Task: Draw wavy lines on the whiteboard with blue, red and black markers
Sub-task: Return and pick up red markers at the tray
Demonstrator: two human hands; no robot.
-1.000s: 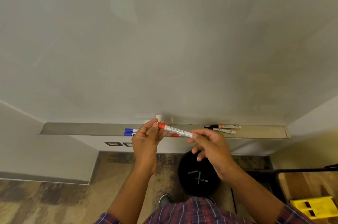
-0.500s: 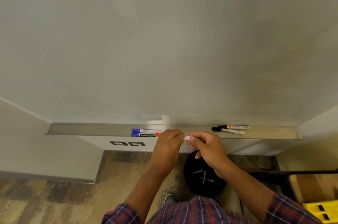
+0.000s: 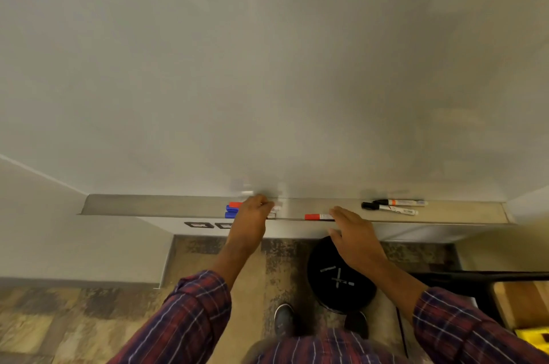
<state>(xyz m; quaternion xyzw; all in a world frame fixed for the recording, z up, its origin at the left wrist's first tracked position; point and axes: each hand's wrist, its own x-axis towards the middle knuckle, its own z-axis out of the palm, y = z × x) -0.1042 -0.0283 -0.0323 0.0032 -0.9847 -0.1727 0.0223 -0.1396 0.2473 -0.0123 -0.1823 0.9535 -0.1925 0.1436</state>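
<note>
While both arms in plaid red-and-blue sleeves reach forward, the left hand (image 3: 252, 219) rests over a small cluster of markers on the long grey metal tray (image 3: 154, 205) that runs along the foot of the large white whiteboard (image 3: 267, 66). Its fingers curl down over the cluster, but the blur and the hand itself hide whether they clasp anything, so I cannot tell. Peeking out at the left of that hand are a red cap (image 3: 235, 204) and two blue-capped markers (image 3: 231, 212), lying side by side. The right hand (image 3: 353, 233) lies flat with fingers loosely spread and nothing in it, its fingertips just touching the white barrel end of a red-capped white marker (image 3: 318, 217) that lies lengthwise near the tray's front edge, between the two hands. Further right on the tray, well apart from the hands, lie a black-capped white marker (image 3: 389, 208) and, just behind it, a black-tipped marker with an orange band (image 3: 399, 202). No lines show on the board. Below the tray, a round black bin (image 3: 341, 277) stands on the mottled brown floor (image 3: 89, 319), beside the person's dark shoe (image 3: 283, 319).
</note>
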